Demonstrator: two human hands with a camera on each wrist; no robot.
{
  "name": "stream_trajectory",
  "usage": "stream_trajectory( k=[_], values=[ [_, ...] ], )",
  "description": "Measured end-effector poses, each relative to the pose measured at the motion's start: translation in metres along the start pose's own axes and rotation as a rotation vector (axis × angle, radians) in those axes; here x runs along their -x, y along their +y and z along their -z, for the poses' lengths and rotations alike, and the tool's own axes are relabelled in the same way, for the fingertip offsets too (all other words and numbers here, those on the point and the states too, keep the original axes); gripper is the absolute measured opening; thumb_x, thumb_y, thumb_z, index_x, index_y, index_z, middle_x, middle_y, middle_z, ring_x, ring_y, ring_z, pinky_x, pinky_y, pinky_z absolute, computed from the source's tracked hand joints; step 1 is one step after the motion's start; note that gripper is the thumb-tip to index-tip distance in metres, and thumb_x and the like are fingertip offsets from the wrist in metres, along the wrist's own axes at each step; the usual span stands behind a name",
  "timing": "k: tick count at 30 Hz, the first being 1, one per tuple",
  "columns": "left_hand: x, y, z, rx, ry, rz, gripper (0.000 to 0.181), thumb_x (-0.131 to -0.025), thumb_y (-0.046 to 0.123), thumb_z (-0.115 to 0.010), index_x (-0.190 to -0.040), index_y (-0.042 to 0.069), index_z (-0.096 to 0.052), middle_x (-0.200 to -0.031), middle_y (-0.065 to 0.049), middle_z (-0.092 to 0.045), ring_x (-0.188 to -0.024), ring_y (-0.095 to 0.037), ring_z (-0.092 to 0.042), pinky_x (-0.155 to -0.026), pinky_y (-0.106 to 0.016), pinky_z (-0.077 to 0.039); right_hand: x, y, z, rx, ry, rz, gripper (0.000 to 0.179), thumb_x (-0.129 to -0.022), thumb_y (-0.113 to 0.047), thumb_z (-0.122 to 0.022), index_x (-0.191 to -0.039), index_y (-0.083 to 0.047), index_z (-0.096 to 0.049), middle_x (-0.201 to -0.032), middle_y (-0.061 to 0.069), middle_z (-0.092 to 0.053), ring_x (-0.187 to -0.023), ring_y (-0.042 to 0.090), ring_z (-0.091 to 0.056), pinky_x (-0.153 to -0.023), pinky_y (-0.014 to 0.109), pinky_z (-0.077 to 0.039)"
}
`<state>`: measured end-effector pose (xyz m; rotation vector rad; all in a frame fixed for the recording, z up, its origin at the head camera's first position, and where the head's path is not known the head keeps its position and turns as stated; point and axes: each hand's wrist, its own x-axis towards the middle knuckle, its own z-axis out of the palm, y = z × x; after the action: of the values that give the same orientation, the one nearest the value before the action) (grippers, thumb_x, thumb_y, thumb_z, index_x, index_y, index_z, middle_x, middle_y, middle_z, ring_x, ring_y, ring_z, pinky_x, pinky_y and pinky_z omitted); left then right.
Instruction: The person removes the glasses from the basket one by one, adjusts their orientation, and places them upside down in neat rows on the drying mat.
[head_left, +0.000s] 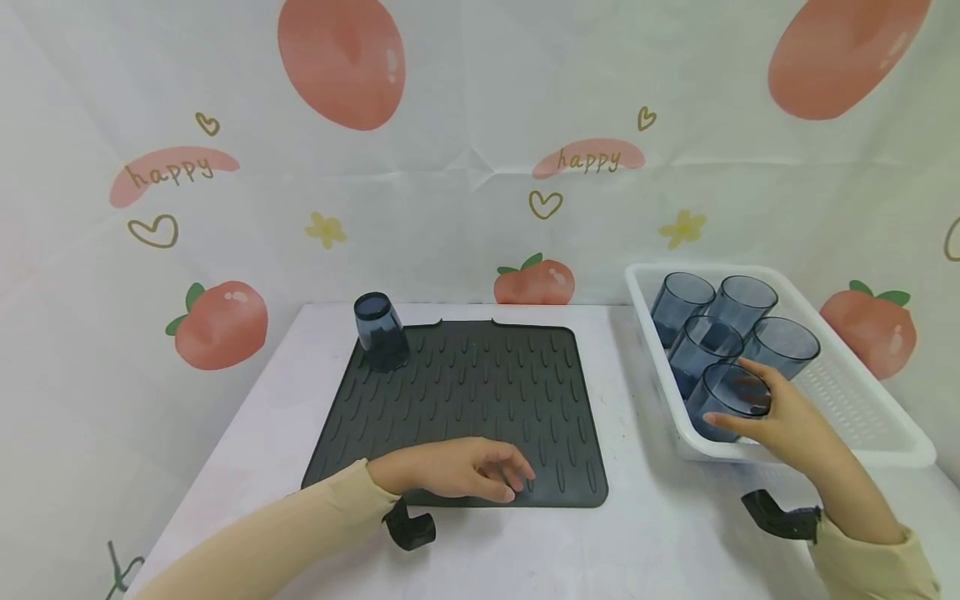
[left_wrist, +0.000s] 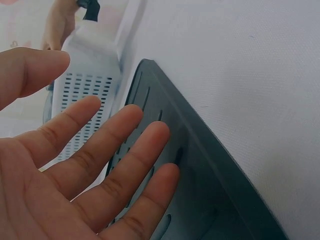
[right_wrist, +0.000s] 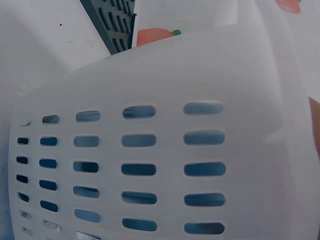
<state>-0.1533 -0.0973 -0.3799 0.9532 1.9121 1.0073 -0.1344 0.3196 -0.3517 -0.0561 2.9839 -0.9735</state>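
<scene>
At the front of the white basket (head_left: 877,400), my right hand (head_left: 791,421) grips a blue-tinted drinking glass (head_left: 712,408), thumb on the near side and fingers on the far side. Several similar glasses (head_left: 705,342) stand mouth up around it. My left hand (head_left: 468,468) hovers palm inward over the front edge of the dark drying mat (head_left: 480,392), its fingers (left_wrist: 127,175) loosely spread and holding nothing. One glass (head_left: 382,333) stands at the mat's back left corner, seemingly mouth down. In the right wrist view the slotted basket wall (right_wrist: 170,155) hides the right hand's grip.
The mat and basket share a white table (head_left: 540,550), with the basket to the right of the mat. Behind them hangs a pale cloth (head_left: 450,225) printed with fruit and hearts. Each wrist carries a black mount (head_left: 408,527).
</scene>
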Motion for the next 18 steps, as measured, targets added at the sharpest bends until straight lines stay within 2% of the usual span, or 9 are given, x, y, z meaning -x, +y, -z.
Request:
stream_trajectory(
  k=[12,18],
  values=[
    [-0.0013,-0.0035,-0.0005,-0.018,-0.006,-0.019,0.034,-0.097,0.016,-0.058,-0.129,0.007,-0.056,-0.120,-0.010,-0.064,-0.099,0.000,-0.062,-0.084,-0.019,-0.050,-0.0011,0.0044,-0.0021,-0.015,0.000,0.019,0.101,-0.080,-0.029,-0.080,-0.146,0.014,-0.017,-0.129,0.043,-0.046,-0.117,0.057,-0.046,-0.089,0.061,-0.041],
    [-0.0002,0.0007,0.0005,-0.021,0.001,0.001,0.033,-0.097,0.016,-0.058,-0.129,0.008,-0.057,-0.120,-0.010,-0.064,-0.099,-0.001,-0.062,-0.085,-0.020,-0.050,-0.0006,0.0030,-0.0018,0.007,0.013,-0.002,0.099,-0.080,-0.036,-0.079,-0.146,0.010,-0.022,-0.130,0.040,-0.048,-0.117,0.055,-0.047,-0.087,0.059,-0.042]
  ],
)
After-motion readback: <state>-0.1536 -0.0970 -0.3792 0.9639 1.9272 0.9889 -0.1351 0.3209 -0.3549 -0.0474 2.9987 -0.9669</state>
